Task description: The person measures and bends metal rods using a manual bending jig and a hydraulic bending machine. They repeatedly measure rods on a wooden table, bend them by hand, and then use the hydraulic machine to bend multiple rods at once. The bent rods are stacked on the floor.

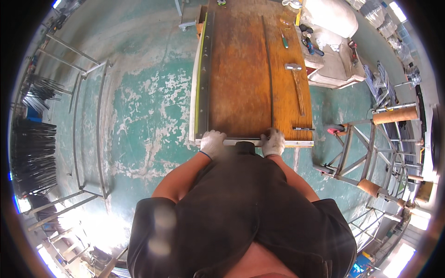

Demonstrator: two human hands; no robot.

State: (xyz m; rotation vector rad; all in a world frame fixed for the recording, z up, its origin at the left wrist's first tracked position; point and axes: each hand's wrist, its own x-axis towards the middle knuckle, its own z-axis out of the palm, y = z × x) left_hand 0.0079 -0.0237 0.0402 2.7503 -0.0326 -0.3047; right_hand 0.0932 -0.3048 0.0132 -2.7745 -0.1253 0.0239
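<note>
Grip of the left hand (213,143) rests at the near edge of the tabletop (287,111), beside the dark rail (205,74); grip of the right hand (274,142) sits at the near end of a thin dark strip (267,69). Whether either of the 2 pinches anything, I cannot tell. That strip runs lengthwise on the tabletop, left of the hammer (298,88). Good handling here likely means light, even pressure from both hands, fingertips guiding the strip's end without bending it sideways.
</note>
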